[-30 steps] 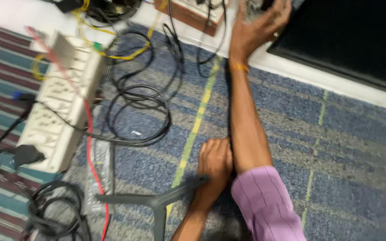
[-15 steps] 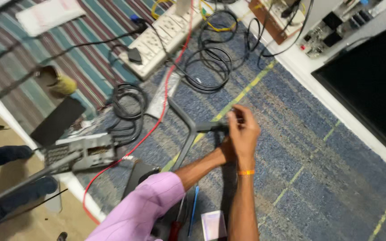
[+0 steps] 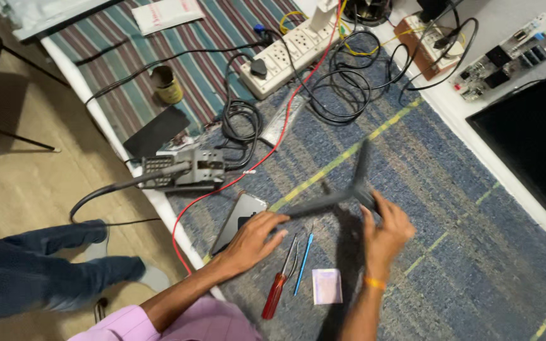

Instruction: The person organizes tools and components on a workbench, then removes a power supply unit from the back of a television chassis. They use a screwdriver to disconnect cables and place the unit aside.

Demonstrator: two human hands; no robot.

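A grey V-shaped plastic stand piece (image 3: 336, 199) is held just above the blue carpet. My right hand (image 3: 383, 230), with an orange band at the wrist, is shut around the bend of the piece. My left hand (image 3: 254, 237), coming out of a pink sleeve, holds the end of its long arm with the fingertips. Just below the hands lie a red-handled screwdriver (image 3: 276, 293), a thin blue tool (image 3: 303, 256) and a small white packet (image 3: 327, 285). A phone (image 3: 235, 218) lies beside my left hand.
A white power strip (image 3: 285, 53) and coiled black cables (image 3: 342, 82) lie at the top. A grey metal box (image 3: 188, 169) sits left, a circuit board (image 3: 507, 60) and a black screen (image 3: 532, 132) right. Another person's legs (image 3: 45, 268) stand on the floor at left.
My left hand has come up from beside my right arm onto the end of the stand piece. My right hand stays at the bend. The view has shifted right.
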